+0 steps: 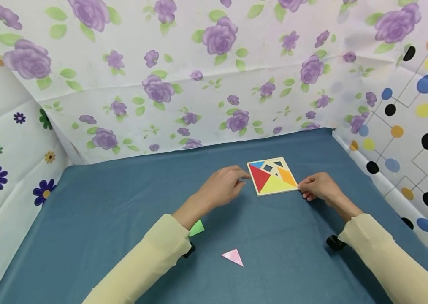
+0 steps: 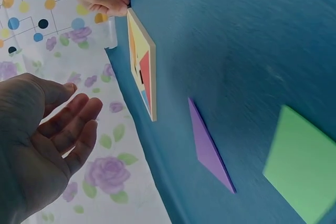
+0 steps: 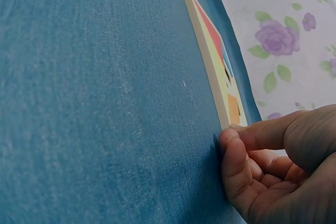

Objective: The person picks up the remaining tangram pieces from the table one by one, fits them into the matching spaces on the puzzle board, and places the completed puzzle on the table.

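Note:
A tangram board (image 1: 277, 193) with a pale wooden rim lies flat on the blue cloth. Red (image 1: 258, 178), yellow (image 1: 274, 185), blue (image 1: 257, 164) and orange (image 1: 287, 176) pieces sit in it, and a few dark gaps show near its far edge. My right hand (image 1: 322, 186) pinches the board's near right corner between thumb and forefinger, as the right wrist view also shows. Just off the board's left side is my left hand (image 1: 223, 185); its fingers (image 2: 73, 124) are loosely bent with nothing in them.
A green piece (image 2: 302, 166) and a purple piece (image 2: 210, 148) lie on the cloth near the left arm; the purple one is hidden in the head view. Closer to me lies a pink triangle (image 1: 234, 257). Flowered sheets (image 1: 130, 84) border the table at the back and sides.

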Available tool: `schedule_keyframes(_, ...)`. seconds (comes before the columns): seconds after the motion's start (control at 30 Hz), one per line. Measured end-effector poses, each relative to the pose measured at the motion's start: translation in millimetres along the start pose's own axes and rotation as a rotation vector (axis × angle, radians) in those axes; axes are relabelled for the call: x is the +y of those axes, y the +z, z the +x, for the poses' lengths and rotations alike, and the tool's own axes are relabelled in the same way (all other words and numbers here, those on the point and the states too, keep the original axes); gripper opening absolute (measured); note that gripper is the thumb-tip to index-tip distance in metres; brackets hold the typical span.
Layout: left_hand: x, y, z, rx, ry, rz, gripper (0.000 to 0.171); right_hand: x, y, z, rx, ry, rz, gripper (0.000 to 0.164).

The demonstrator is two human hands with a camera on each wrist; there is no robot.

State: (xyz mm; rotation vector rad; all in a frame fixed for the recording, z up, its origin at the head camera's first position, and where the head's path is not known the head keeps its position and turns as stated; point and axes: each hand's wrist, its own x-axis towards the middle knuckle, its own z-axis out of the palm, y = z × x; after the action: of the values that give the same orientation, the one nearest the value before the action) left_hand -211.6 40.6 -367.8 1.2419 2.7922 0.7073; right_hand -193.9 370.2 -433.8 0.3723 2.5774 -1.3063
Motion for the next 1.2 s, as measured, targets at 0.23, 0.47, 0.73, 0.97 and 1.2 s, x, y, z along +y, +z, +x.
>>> schedule_keyframes(0.23, -5.3, -7.1, -18.9, 0.009, 0.008, 0.012, 0.026, -1.9, -2.7, -1.9, 0.005, 0.004, -0.004, 0.027)
schedule_keyframes(0.47, -10.6, -15.7, -40.1, 0.015, 0.027, 0.017, 0.024, -2.7, -1.7, -2.6, 0.001, -0.013, 0.005, 0.026)
schedule_keyframes(0.73, -20.3, -21.8, -65.7, 0.044, 0.042, 0.013, 0.025, -2.6, -0.2, -2.8, -0.006, -0.004, 0.012, 0.027)
schedule_keyframes(0.97, -27.3, -25.0, -84.4, 0.058, 0.027, 0.009, 0.025, -3.9, 0.1, -2.6, -0.01, 0.016, 0.008, 0.028)
schedule_keyframes(1.2, -28.3, -28.9, -100.9, 0.071, 0.021, 0.023, 0.024, -3.1, 0.3, -1.5, -0.009, 0.024, 0.007, 0.029)
